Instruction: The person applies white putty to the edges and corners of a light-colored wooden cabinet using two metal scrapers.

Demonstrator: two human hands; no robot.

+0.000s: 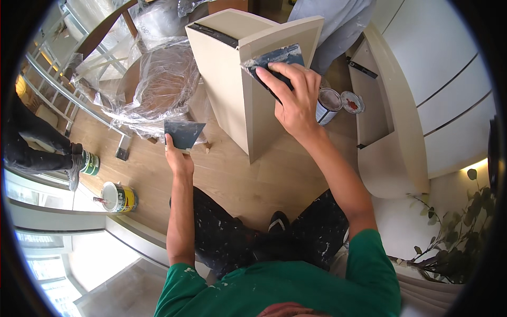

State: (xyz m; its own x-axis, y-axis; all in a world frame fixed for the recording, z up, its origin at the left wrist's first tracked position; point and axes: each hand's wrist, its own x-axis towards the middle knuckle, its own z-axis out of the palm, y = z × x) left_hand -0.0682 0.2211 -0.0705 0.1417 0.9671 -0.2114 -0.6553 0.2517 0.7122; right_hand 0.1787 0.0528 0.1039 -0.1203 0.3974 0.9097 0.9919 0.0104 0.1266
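Note:
A beige drawer (219,79) with a wide front panel (257,124) stands on end before me, a black slide rail (213,35) along its upper edge. My right hand (300,103) grips a dark, putty-smeared scraper (288,54) by its back edge, fingers spread along it. That blade lies at the upper part of the panel; exact contact is hard to tell. Lower and to the left, my left hand (179,160) holds a second dark scraper (183,134), its flat blade up and apart from the drawer.
Plastic-wrapped chairs (163,79) crowd the left. An open can (328,103) and its lid (352,102) sit behind the panel. Paint buckets (119,197) stand left near a person's dark-trousered leg (42,137). Someone in grey trousers (338,26) is beyond. Cabinet (396,111) and plant (465,232) are right.

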